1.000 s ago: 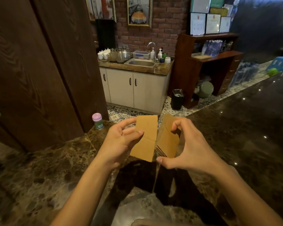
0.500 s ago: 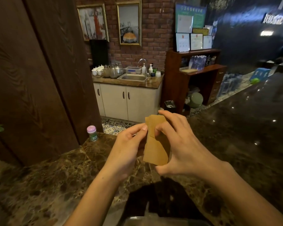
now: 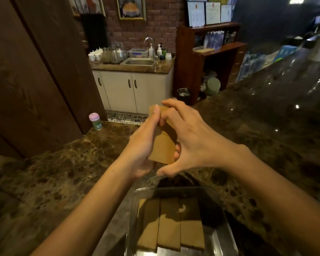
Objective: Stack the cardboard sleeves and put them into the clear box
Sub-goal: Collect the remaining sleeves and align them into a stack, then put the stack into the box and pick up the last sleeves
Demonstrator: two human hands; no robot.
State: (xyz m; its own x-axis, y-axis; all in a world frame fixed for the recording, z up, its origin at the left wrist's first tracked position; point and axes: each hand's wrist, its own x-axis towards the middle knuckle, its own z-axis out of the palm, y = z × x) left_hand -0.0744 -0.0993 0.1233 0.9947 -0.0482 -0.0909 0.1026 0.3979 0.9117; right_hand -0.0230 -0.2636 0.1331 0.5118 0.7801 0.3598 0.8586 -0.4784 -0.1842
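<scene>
Over the marble counter (image 3: pixel 63 182), a two-handed grip.
The clear box (image 3: pixel 175 189) lies at 6 o'clock, flat sleeves (image 3: pixel 169 228) inside. At its 12 o'clock my left hand (image 3: pixel 140 150) and right hand (image 3: pixel 196 143), fingers curled, pinch the cardboard sleeves (image 3: pixel 163 150) upright between them.

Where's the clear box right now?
Head view, bottom centre: the clear box sits on the marble counter, just below the left hand and right hand gripping the sleeve stack; flat sleeves lie inside.
</scene>
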